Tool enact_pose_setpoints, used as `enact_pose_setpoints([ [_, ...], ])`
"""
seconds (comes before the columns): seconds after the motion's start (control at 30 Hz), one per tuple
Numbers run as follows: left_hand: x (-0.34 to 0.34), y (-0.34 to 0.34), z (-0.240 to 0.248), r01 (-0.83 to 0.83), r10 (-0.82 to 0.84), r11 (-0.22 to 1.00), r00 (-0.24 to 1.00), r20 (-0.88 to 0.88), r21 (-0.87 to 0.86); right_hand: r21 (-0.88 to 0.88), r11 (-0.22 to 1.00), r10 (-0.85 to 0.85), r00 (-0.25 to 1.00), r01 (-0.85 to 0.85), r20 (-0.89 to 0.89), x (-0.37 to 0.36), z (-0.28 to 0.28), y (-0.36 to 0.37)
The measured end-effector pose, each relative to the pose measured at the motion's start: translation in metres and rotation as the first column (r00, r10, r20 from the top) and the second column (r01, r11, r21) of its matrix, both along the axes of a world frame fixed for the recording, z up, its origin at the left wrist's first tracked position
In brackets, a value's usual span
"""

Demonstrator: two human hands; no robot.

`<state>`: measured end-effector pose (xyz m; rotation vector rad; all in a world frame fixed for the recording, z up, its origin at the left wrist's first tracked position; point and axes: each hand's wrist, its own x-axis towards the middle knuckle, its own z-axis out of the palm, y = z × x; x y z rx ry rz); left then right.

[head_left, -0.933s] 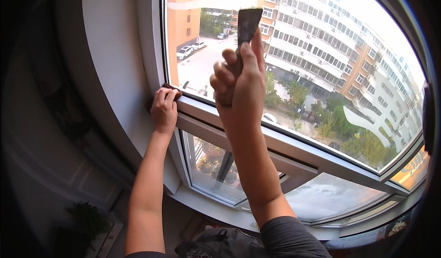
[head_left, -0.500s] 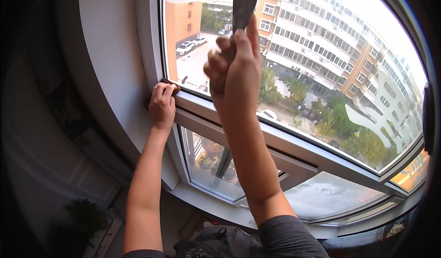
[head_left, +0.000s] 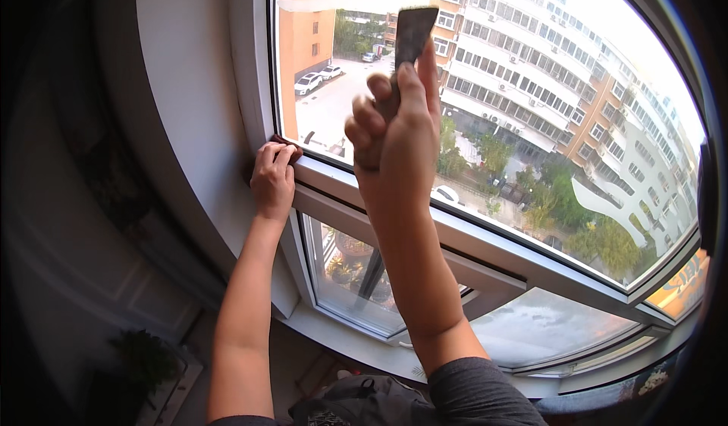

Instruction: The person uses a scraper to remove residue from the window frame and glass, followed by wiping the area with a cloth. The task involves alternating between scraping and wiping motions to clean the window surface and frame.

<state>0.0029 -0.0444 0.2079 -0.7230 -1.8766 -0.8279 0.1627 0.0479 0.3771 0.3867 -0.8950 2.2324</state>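
Note:
My right hand is raised in front of the large window pane, its fingers wrapped round a dark flat scraper. The scraper's wide end points up, and my index finger stretches along its right side. Whether the blade touches the glass I cannot tell. Lower on the left, my left hand rests on the pane's bottom left frame corner. Its fingers press on a dark reddish-brown cloth, mostly hidden beneath them. A pale translucent strip crosses the glass at the upper left.
A white window frame runs below the pane, with smaller panes under it. A whitish patch marks the glass at the right. The white side wall stands close on the left. A potted plant is at the lower left.
My right hand has come slightly down and to the right with the scraper. The left hand stays at the frame corner with the cloth. The whole view has shifted a little.

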Motion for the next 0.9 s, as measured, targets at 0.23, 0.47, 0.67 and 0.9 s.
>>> enact_pose_setpoints([
  [0.23, -0.001, 0.001, -0.003, -0.011, 0.011, 1.000, 1.000, -0.016, -0.008, -0.004, 1.000, -0.027, 1.000, 0.027, 0.015, -0.003, 0.002, -0.008],
  [0.47, -0.002, 0.001, -0.002, 0.022, -0.022, 1.000, 1.000, 0.000, 0.019, 0.011, 0.999, -0.049, 0.999, 0.049, 0.009, -0.008, 0.017, -0.007],
  [0.67, -0.001, 0.000, -0.002, 0.006, -0.006, 1.000, 1.000, 0.004, 0.006, 0.039, 0.997, -0.070, 0.996, 0.068, 0.049, -0.003, -0.012, -0.007],
  [0.9, -0.004, -0.002, 0.000, 0.007, -0.007, 1.000, 1.000, -0.023, 0.009, -0.023, 0.998, -0.055, 0.998, 0.055, 0.011, -0.014, 0.018, -0.019],
])
